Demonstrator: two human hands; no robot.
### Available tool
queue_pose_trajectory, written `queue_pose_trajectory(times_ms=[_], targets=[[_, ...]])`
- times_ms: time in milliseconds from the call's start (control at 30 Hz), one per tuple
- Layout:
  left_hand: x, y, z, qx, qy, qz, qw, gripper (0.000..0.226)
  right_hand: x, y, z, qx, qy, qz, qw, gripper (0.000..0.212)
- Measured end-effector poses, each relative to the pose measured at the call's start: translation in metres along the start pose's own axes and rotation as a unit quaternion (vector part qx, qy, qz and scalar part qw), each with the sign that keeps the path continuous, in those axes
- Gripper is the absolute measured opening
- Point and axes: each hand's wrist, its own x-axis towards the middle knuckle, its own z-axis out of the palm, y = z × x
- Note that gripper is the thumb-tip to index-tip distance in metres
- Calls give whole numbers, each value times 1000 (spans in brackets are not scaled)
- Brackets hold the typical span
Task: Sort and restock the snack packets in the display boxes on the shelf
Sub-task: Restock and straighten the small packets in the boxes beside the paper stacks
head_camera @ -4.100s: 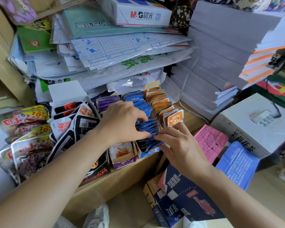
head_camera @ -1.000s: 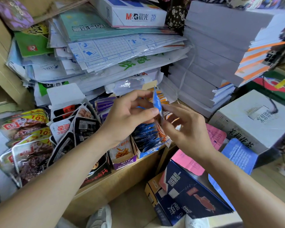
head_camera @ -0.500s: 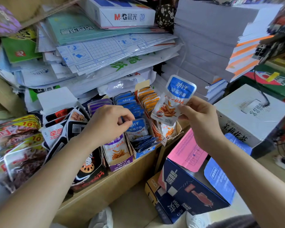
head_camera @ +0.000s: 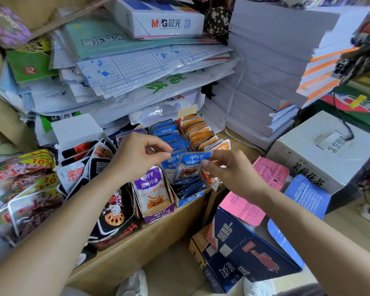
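Your right hand (head_camera: 229,174) has its fingers clamped on a blue packet (head_camera: 189,167) at its upper right corner. The packet is upright, long axis twelve to six, with the blue display box (head_camera: 188,200) at its six o'clock. Your left hand (head_camera: 137,157) pinches the next packet (head_camera: 169,165) at nine o'clock. The purple packet (head_camera: 151,186) reads "深海小鱼"; the paper box (head_camera: 167,22) reads "M&G 晨光 70".

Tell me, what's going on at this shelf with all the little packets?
A person is tidying snack packets. The right hand pinches a loose blue packet over the blue display box, while the left hand pinches the top of the front packet standing in that box. The purple box sits to its left, the orange packets to its right. The loose packet is not yet slotted in.
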Motion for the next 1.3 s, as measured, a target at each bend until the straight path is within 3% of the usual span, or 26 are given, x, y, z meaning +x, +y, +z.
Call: queue_pose_trajectory(times_ms=[133,233,333,433,500,700,800,900,1033,1200,1300], targets=[[-1,1,1,-11,-9,2,1000,12,-2,-6,-2,-64,82,-63,993,22],[-1,1,0,-18,-14,-2,1000,14,-2,-9,1,-66,105,-101,987,14],[-1,1,-3,-40,-37,-8,999,19,0,-5,8,-127,57,-140,980,15],[-3,5,-6,-42,-62,10,997,30,1,-3,14,-136,-13,-116,984,20],[-7,8,-5,-15,-80,31,996,35,1,-5,12,-113,-12,-93,989,21],[-22,22,4,51,-66,136,987,19,-8,-5,-13,-69,27,-62,995,7],[-29,21,8,130,-104,153,974,13,-12,-3,-22,-66,-65,-59,994,5],[-31,20,10,184,-100,154,966,19,-17,-1,-19,-96,-131,-86,983,22],[-28,24,16,238,-72,173,953,31,-19,-1,-11,-157,-107,-138,972,20],[-26,27,25,286,-80,193,935,4,-19,2,-10,-181,-100,-164,965,18],[-24,25,25,273,-66,186,942,11,-17,5,-8,-175,-80,-165,967,15]])
